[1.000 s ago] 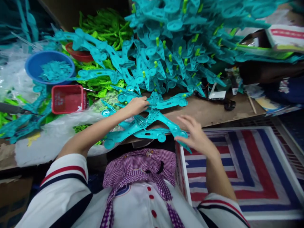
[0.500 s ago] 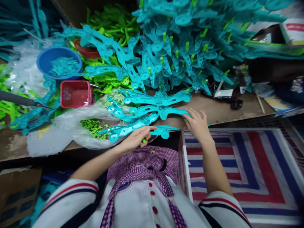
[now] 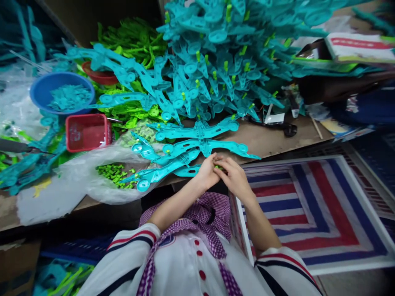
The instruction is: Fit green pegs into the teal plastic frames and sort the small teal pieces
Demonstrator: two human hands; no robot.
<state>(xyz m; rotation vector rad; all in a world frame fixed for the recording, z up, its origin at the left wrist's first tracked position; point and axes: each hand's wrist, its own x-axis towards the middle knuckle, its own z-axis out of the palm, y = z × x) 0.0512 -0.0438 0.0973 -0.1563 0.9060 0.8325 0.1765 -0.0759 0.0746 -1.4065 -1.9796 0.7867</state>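
My left hand and my right hand meet at the table's front edge, fingers curled and pinched together over a small green plastic piece that barely shows between them. Both hands rest against the near end of a stack of flat teal plastic arms with round ends and small green pegs. Left of the stack, a clear plastic bag holds several loose green pegs.
A big heap of teal arms with green pegs fills the back. A blue bowl of teal bits, a red basket and green parts sit at left. A red, white and blue striped sack in a crate lies at right.
My left hand came off the teal stack, dipped near the bag and returned holding green pegs. My right hand drew in from the stack's right end. Both hands now meet.
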